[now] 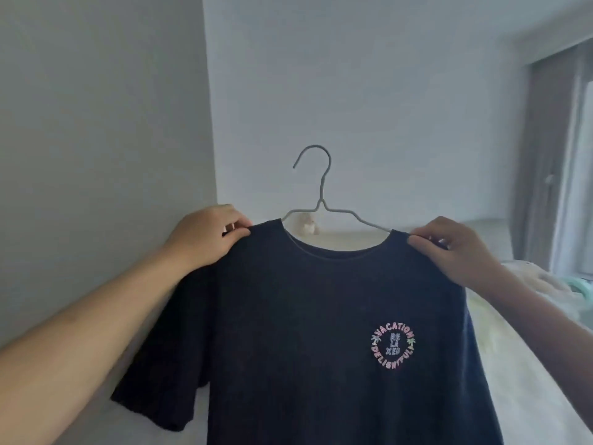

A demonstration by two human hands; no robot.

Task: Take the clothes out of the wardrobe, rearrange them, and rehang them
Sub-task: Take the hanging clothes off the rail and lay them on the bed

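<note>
Two hands held one dark navy T-shirt (305, 332) up in front of a pale wall (401, 91). Left hand (205, 237) pinched the left shoulder seam; right hand (455, 252) pinched the right shoulder seam, fingers (420, 242) curled onto the cloth. One grey wire hanger (321, 200) sat inside the neckline between the two hands, its hook rising free above them, touching nothing. Open air lay above and between the fingers; a wall corner stood just left of the left hand. Below the right hand, one bed (513, 364) with pale cover. Right of that hand, a curtain (542, 155) at the frame edge. Chest print, below the right fingers, read "VACATION DELIGHTFUL" in a ring around "RE LA XED", with two small palm trees.
</note>
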